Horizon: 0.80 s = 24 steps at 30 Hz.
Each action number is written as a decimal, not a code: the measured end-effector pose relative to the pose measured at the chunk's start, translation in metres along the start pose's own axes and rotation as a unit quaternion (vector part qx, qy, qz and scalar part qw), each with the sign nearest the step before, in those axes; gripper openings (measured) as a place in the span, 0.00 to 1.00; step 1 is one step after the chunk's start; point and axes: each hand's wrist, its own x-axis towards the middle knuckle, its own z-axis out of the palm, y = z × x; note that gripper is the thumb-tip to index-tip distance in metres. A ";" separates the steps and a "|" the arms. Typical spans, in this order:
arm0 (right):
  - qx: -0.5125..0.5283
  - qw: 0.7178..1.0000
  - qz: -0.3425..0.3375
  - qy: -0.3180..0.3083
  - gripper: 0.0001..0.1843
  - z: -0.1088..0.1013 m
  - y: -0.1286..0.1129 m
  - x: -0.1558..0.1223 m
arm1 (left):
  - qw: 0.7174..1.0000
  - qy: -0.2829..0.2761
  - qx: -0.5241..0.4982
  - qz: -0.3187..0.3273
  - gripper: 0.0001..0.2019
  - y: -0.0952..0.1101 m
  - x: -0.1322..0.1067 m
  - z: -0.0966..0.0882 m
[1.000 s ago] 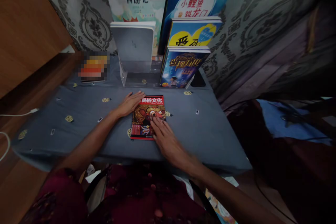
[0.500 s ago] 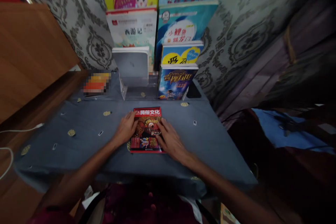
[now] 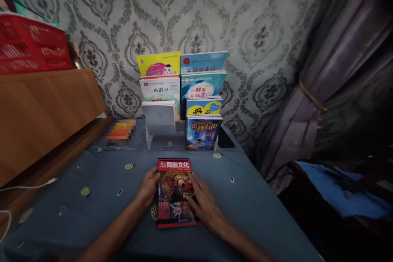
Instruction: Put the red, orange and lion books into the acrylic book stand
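A red magazine point(image 3: 174, 188) with a mask picture on its cover lies flat on the blue-grey tablecloth point(image 3: 92, 188), just in front of me. My left hand point(image 3: 150, 186) is at its left edge, fingers curled against that edge. My right hand point(image 3: 204, 202) lies flat on the right side of the cover, fingers stretched out and pointing away from me. Behind the magazine stands a clear tiered book stand point(image 3: 153, 141) with several children's books upright in it. A blue book point(image 3: 202, 132) fills the front right slot and a grey book point(image 3: 159, 114) the left.
A wooden cabinet point(image 3: 39, 110) runs along the left with a red basket point(image 3: 30, 45) on top. A white cable point(image 3: 27, 186) lies at the table's left edge. A purple curtain point(image 3: 334, 82) hangs at the right. A dark flat object point(image 3: 226, 142) lies beside the stand.
My view has tilted up, showing more wall and the red basket. My left hand slid from the magazine's top left corner to its left edge. My right hand shifted to the right side.
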 end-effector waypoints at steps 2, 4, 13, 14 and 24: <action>0.029 0.999 0.018 0.011 0.36 -0.001 0.003 0.002 | 1.000 -0.015 -0.024 0.002 0.13 0.004 -0.001 0.005; 0.075 0.996 0.037 0.023 0.35 -0.005 0.006 0.007 | 0.999 -0.023 -0.040 0.004 0.11 0.008 -0.002 0.010; 0.241 0.969 0.002 0.062 0.29 -0.022 -0.022 0.065 | 0.987 0.028 -0.023 0.158 0.12 0.046 -0.004 0.037; 0.236 0.968 -0.007 0.080 0.28 -0.024 -0.029 0.071 | 0.979 0.025 -0.014 0.200 0.13 0.054 -0.003 0.039; 0.132 0.982 -0.033 0.132 0.16 -0.031 -0.059 0.089 | 0.955 0.025 0.003 0.296 0.09 0.070 0.007 0.025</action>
